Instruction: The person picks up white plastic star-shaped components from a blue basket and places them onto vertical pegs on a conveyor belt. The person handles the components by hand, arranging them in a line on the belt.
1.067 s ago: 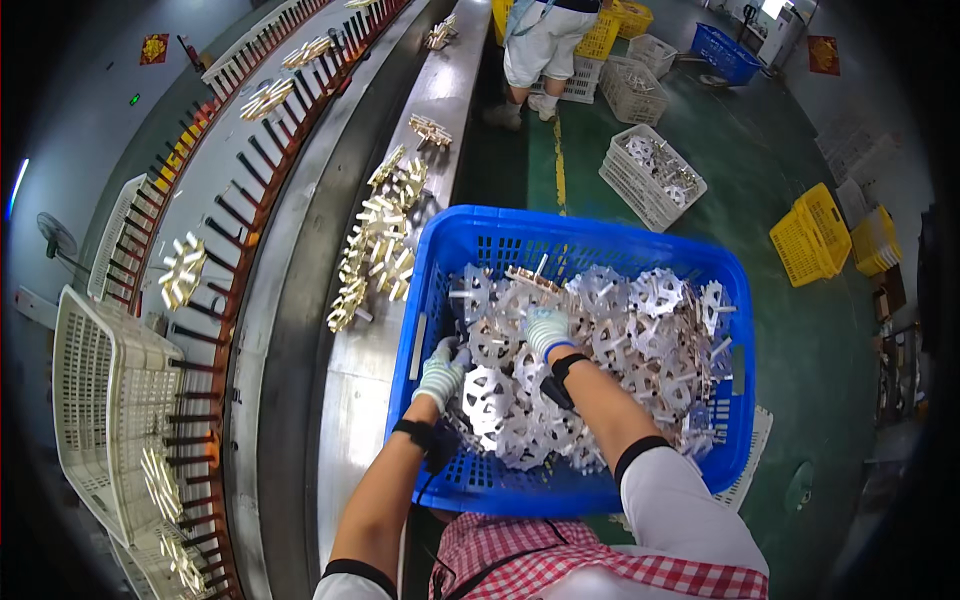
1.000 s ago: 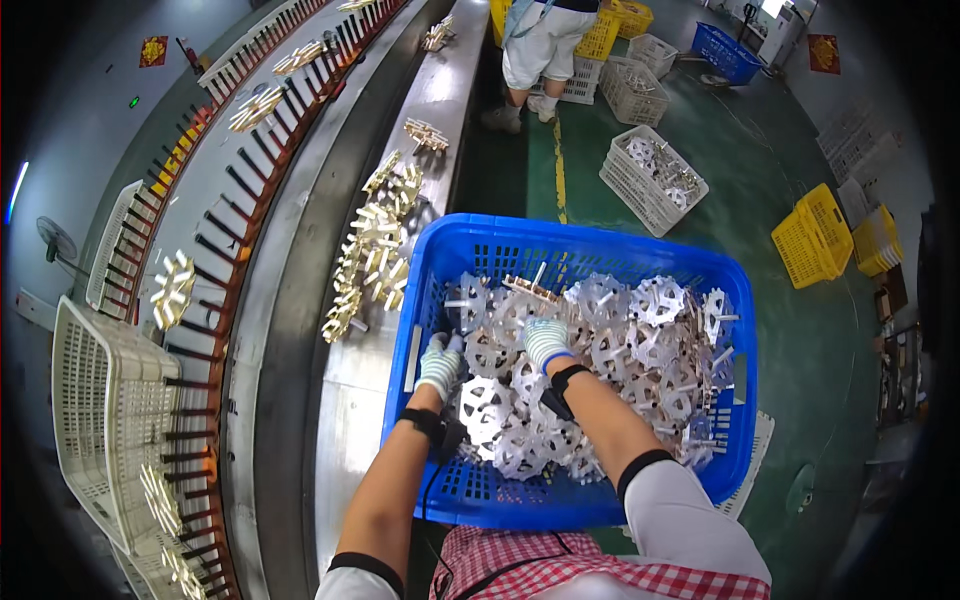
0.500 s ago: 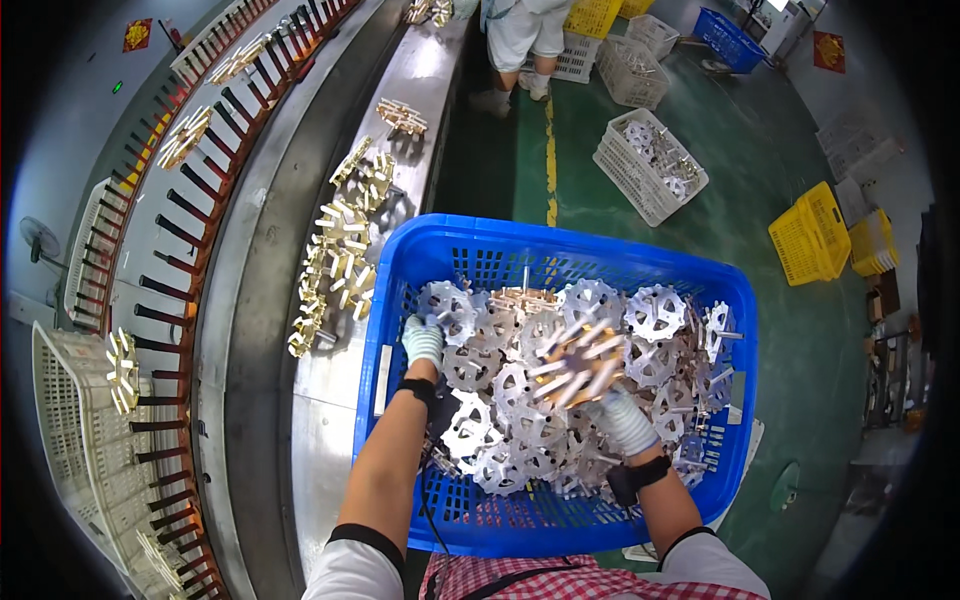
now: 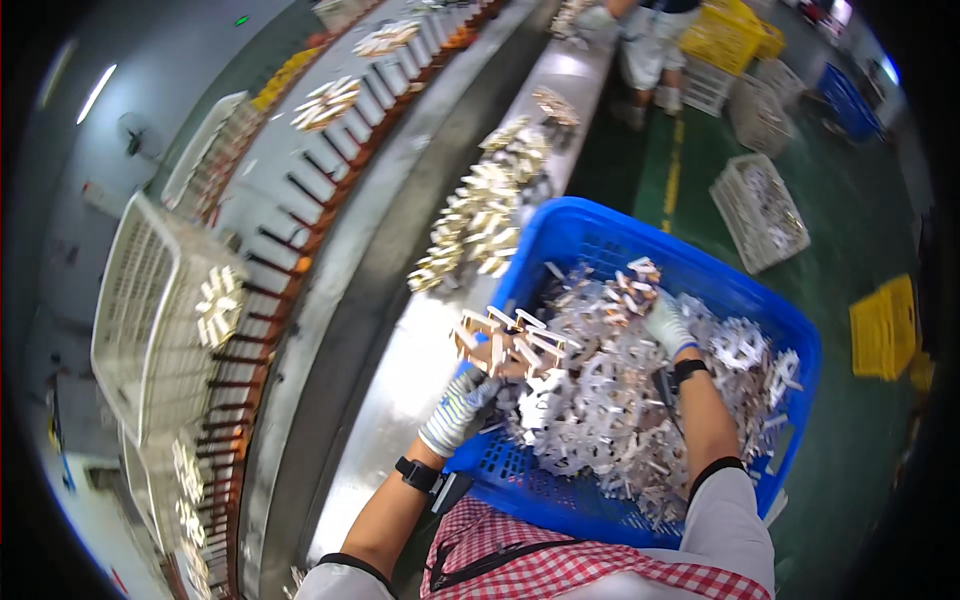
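A large blue basket (image 4: 565, 212) in front of me is heaped with silvery, cut-out metal discs (image 4: 610, 400) bearing short pins. Over its left rim, my left hand (image 4: 458, 405), in a striped glove, is closed on the lower edge of a copper-toned pronged metal part (image 4: 490, 350) whose pale pins stick up. My right hand (image 4: 668, 322), gloved too, reaches to the far part of the heap. Its fingers, slightly blurred, close at the side of another copper-toned pronged part (image 4: 630, 290).
A steel ledge (image 4: 375, 400) on my left carries gold-toned pronged parts (image 4: 490, 205). Beyond it runs a conveyor with dark pegs (image 4: 262, 290), several bearing parts. White crates (image 4: 140, 310) stand past that. Another person (image 4: 655, 50) works farther along. Yellow baskets (image 4: 882, 330) and a white crate (image 4: 760, 215) sit rightward.
The view has swung left. A pronged part, earlier in my right hand, now appears in my left, out over the basket's left rim. My right hand has moved to the heap's far side.
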The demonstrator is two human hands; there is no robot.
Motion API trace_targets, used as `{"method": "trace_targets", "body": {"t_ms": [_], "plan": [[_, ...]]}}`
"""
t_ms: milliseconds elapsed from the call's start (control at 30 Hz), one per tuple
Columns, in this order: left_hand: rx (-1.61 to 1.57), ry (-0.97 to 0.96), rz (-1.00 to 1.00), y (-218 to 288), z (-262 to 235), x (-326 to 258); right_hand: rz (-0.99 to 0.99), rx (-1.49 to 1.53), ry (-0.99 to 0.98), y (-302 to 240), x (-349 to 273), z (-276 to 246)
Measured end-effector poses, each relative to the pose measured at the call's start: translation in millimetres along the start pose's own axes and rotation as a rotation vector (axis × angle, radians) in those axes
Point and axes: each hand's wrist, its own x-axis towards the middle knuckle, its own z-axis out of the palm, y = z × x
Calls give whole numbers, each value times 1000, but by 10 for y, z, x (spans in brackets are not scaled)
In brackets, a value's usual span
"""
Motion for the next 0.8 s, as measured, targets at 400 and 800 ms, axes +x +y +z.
{"method": "trace_targets", "body": {"t_ms": [400, 800], "plan": [[121, 296, 353, -67, -769, -2136, -629, -1386, -132, -608, -597, 329], [1266, 2001, 159, 48, -3849, -4811, -250, -151, 136, -1130, -2002, 1386]]}}
